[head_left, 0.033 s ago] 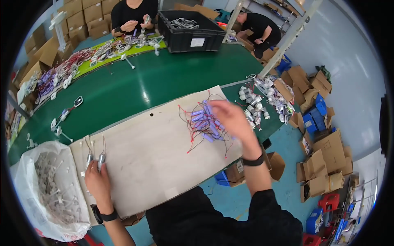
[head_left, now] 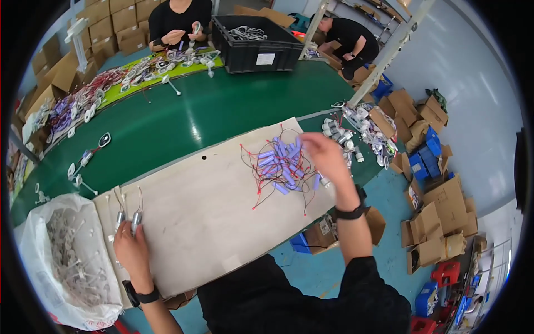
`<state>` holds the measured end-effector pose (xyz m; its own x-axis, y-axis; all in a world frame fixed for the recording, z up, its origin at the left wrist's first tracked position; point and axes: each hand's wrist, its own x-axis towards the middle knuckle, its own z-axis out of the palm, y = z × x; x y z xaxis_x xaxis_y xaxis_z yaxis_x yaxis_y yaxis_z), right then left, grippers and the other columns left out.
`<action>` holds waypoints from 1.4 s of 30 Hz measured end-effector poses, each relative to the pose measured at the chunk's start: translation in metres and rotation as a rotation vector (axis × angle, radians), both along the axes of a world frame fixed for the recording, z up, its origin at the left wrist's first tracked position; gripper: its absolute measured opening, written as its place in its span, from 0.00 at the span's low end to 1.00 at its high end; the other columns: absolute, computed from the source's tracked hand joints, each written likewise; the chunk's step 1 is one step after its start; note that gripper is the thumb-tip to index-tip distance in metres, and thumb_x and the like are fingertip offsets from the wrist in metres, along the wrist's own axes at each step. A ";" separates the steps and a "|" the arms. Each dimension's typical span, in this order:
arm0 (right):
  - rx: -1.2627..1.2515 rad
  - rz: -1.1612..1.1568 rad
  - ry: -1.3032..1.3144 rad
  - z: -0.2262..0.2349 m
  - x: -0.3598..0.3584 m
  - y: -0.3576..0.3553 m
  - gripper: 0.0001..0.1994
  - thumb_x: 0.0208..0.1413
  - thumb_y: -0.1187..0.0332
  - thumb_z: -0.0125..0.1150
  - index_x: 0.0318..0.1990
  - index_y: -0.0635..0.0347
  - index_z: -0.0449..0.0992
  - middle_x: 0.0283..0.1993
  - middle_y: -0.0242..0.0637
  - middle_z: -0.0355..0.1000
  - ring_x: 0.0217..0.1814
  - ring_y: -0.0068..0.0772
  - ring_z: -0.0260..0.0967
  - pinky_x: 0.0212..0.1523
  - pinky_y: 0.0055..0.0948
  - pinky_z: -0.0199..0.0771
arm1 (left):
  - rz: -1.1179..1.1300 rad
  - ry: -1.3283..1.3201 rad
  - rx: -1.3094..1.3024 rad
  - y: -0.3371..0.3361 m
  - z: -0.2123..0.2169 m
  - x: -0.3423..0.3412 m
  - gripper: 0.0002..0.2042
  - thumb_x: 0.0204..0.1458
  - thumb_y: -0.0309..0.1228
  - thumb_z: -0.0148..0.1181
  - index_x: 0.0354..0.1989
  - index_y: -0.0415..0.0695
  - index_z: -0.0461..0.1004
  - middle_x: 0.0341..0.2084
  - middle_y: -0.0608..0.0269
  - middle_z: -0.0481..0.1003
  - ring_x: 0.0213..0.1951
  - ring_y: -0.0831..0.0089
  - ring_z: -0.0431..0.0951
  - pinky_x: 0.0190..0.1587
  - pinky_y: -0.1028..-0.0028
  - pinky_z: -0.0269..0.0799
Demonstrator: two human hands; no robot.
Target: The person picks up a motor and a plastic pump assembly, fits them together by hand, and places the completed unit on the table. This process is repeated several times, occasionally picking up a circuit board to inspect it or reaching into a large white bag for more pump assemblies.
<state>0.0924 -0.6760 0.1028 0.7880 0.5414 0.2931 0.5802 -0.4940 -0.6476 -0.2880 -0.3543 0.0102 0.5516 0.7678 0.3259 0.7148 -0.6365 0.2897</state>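
Note:
My left hand point(head_left: 131, 253) rests at the left end of the beige board point(head_left: 194, 222). Its fingers close around the lower part of a small silver motor point(head_left: 137, 217) with thin wires. A second silver motor point(head_left: 120, 217) lies alongside, by the fingertips. My right hand point(head_left: 326, 158) hovers at the right edge of a pile of purple battery cells point(head_left: 286, 170) with red and black leads. Its fingers are bent and their tips come close to a cell; whether they grip anything is not clear. A loose cell point(head_left: 316, 181) lies below that hand.
A white plastic bag point(head_left: 78, 261) of small white parts stands left of the board. Silver and white parts point(head_left: 345, 136) lie beyond my right hand. Across the green table point(head_left: 183, 111) sit a black crate point(head_left: 256, 53) and a co-worker point(head_left: 181, 25). Cardboard boxes point(head_left: 439, 206) crowd the right.
My right hand has shifted a little to the right, uncovering more purple cells. My left hand stays by the motors.

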 end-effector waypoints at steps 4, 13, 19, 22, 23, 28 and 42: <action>-0.343 -0.213 -0.153 0.004 0.055 -0.067 0.08 0.54 0.72 0.60 0.40 0.62 0.79 0.37 0.46 0.76 0.39 0.44 0.76 0.40 0.37 0.75 | 0.004 -0.067 0.070 -0.021 0.029 0.009 0.15 0.54 0.31 0.63 0.47 0.37 0.78 0.50 0.49 0.77 0.51 0.51 0.76 0.54 0.61 0.71; -0.571 -0.097 -0.275 -0.061 0.019 -0.068 0.08 0.48 0.70 0.63 0.33 0.64 0.74 0.33 0.49 0.74 0.41 0.57 0.72 0.41 0.48 0.73 | -0.227 -0.307 0.045 -0.031 0.034 0.103 0.12 0.53 0.29 0.62 0.45 0.39 0.78 0.45 0.49 0.79 0.46 0.51 0.78 0.50 0.60 0.74; -0.719 -0.193 -0.434 -0.066 -0.020 -0.063 0.13 0.45 0.70 0.67 0.38 0.64 0.73 0.42 0.51 0.73 0.42 0.58 0.73 0.43 0.49 0.75 | -0.339 -0.308 0.054 -0.043 0.008 0.110 0.12 0.52 0.30 0.63 0.43 0.40 0.78 0.45 0.52 0.79 0.43 0.56 0.78 0.48 0.61 0.73; -0.757 -0.239 -0.329 -0.068 -0.014 -0.044 0.16 0.44 0.71 0.66 0.40 0.68 0.72 0.42 0.52 0.73 0.42 0.58 0.74 0.43 0.50 0.76 | -0.329 -0.350 0.049 -0.039 0.002 0.099 0.10 0.48 0.27 0.64 0.40 0.40 0.79 0.43 0.53 0.80 0.41 0.55 0.79 0.45 0.62 0.75; -0.803 -0.269 -0.242 -0.062 -0.010 -0.045 0.17 0.44 0.71 0.64 0.41 0.71 0.72 0.43 0.53 0.73 0.41 0.58 0.75 0.43 0.50 0.76 | -0.324 -0.357 0.046 -0.039 0.003 0.099 0.10 0.48 0.27 0.64 0.40 0.40 0.79 0.43 0.53 0.80 0.41 0.55 0.79 0.45 0.62 0.75; -0.899 -0.064 -0.047 -0.047 0.012 -0.046 0.18 0.43 0.66 0.63 0.41 0.69 0.72 0.44 0.56 0.72 0.42 0.63 0.74 0.45 0.49 0.76 | -0.324 -0.423 0.039 -0.034 0.003 0.099 0.08 0.49 0.26 0.63 0.37 0.40 0.80 0.42 0.54 0.80 0.40 0.56 0.79 0.44 0.62 0.75; -0.460 -0.600 -0.353 -0.048 0.037 -0.071 0.15 0.59 0.61 0.54 0.44 0.66 0.68 0.36 0.59 0.75 0.39 0.65 0.73 0.40 0.53 0.72 | -0.298 -0.443 0.033 -0.030 0.002 0.095 0.07 0.51 0.28 0.63 0.36 0.41 0.80 0.40 0.57 0.80 0.39 0.61 0.79 0.44 0.65 0.75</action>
